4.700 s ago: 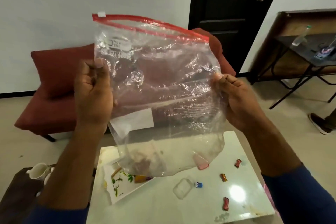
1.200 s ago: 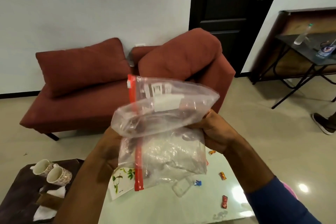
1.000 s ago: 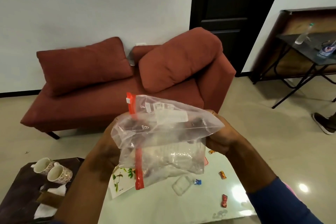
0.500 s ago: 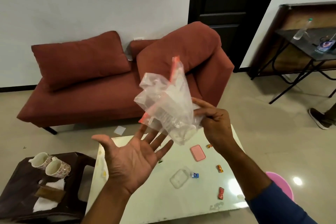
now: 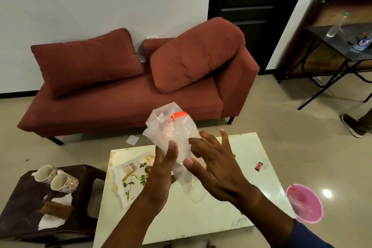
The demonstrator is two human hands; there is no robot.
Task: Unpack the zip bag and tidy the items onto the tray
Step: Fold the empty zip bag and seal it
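The clear zip bag (image 5: 171, 133) with its red zip strip is crumpled into a bundle and held upright above the white table (image 5: 221, 213). My left hand (image 5: 161, 171) presses it from the left and my right hand (image 5: 213, 159) from the right, fingers spread, so the bag is squeezed between both palms. The white floral tray (image 5: 128, 183) lies on the table's left part, partly behind my left hand, with a few small items on it. One red wrapped candy (image 5: 258, 166) lies on the table at the right. Other loose items are hidden by my hands.
A dark side table (image 5: 24, 213) at the left carries two floral mugs (image 5: 56, 177) and tissues. A pink bin (image 5: 305, 203) stands on the floor at the right. A red sofa (image 5: 124, 94) is behind the table. A person's shoe (image 5: 352, 125) shows at far right.
The bag was folded and crumpled from a spread sheet into a bundle. Half a second ago only my right hand held it; now my left hand has closed in against it.
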